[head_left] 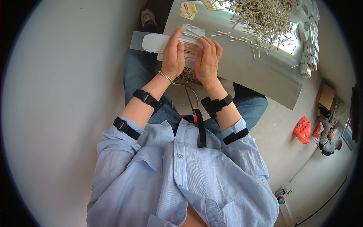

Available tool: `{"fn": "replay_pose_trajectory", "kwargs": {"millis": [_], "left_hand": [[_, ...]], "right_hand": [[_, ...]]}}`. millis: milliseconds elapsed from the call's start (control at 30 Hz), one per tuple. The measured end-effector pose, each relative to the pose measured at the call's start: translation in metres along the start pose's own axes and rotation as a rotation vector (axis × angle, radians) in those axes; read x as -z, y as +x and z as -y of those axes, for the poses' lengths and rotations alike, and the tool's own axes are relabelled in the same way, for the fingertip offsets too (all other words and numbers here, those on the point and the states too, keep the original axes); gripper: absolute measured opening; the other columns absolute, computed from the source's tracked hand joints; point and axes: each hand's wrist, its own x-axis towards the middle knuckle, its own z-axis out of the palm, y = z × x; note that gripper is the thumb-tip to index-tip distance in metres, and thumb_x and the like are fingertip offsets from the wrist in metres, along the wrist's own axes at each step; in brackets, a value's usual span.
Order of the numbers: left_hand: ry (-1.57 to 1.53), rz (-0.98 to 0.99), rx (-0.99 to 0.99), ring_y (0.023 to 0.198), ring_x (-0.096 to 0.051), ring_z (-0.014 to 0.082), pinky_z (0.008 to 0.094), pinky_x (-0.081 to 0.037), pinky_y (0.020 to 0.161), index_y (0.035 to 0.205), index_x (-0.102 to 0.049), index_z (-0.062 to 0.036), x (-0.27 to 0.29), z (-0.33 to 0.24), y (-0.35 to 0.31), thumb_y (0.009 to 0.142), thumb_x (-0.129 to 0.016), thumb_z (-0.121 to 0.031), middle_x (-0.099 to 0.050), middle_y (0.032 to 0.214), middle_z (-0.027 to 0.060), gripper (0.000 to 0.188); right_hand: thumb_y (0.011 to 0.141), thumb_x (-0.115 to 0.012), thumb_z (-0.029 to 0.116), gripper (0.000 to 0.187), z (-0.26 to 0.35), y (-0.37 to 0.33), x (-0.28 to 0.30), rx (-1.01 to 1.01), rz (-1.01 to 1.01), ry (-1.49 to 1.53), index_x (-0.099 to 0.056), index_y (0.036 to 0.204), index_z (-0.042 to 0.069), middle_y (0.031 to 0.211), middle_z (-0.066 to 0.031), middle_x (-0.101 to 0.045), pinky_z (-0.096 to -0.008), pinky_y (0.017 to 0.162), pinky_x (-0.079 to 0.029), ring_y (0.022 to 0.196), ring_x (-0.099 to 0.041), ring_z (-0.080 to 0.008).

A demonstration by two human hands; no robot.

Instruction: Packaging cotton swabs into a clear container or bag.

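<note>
Directly between the hands (175,58) (208,62), cotton swabs (190,47)

Looked like a small packing workshop. Grey bench (261,77) held a great loose heap of cotton swabs (264,17), small yellow cards (188,8) and stacked pale packets (310,51); farther right, a cardboard box (326,96) and a second person (329,146).

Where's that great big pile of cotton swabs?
In the head view, the pile of cotton swabs lies at the upper right on the grey table, beyond the right hand and right of the small yellow packets.
</note>
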Motion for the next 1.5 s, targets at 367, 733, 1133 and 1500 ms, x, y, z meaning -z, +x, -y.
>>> {"fn": "replay_pose_trajectory", "kwargs": {"millis": [367, 733, 1133, 1500], "left_hand": [[0.108, -0.008, -0.058, 0.129, -0.047, 0.0292, 0.0347, -0.035, 0.108, 0.14, -0.041, -0.0013, -0.002, 0.004, 0.0, 0.1, -0.037, -0.014, -0.049, 0.139, 0.0164, 0.042], [-0.001, 0.025, 0.007, 0.13, -0.046, 0.0286, 0.0348, -0.036, 0.108, 0.141, -0.039, -0.0017, 0.001, 0.003, 0.001, 0.102, -0.035, -0.018, -0.049, 0.14, 0.0157, 0.042], [-0.185, 0.068, 0.035, 0.135, -0.039, 0.0292, 0.0349, -0.027, 0.112, 0.145, -0.029, 0.0023, 0.0, 0.0, 0.003, 0.1, -0.025, -0.054, -0.042, 0.143, 0.0222, 0.072], [-0.254, 0.066, 0.055, 0.133, -0.041, 0.029, 0.0348, -0.028, 0.112, 0.143, -0.032, 0.0037, -0.004, 0.003, 0.01, 0.099, -0.024, -0.058, -0.045, 0.141, 0.0223, 0.076]], "right_hand": [[0.077, -0.06, 0.001, 0.038, -0.002, 0.003, 0.0, 0.116, 0.086, -0.024, -0.057, 0.115, 0.006, 0.121, -0.0082, -0.057, -0.0434, 0.1, -0.034, 0.115, -0.047, -0.0311], [0.077, -0.06, 0.001, 0.042, 0.006, 0.007, 0.001, 0.081, 0.13, -0.025, -0.055, 0.118, 0.007, 0.12, -0.0079, -0.057, -0.0434, 0.098, -0.033, 0.114, -0.047, -0.0313], [0.102, -0.038, 0.022, 0.04, 0.019, 0.0, -0.01, -0.326, -0.1, 0.748, -0.045, 0.133, -0.002, 0.136, -0.0203, -0.046, -0.0399, 0.111, -0.028, 0.132, -0.038, -0.0335], [0.103, -0.036, 0.03, 0.05, 0.025, -0.001, -0.017, -0.181, 0.017, 0.576, -0.038, 0.138, -0.006, 0.146, -0.025, -0.037, -0.0442, 0.115, -0.021, 0.141, -0.025, -0.0418]]}}
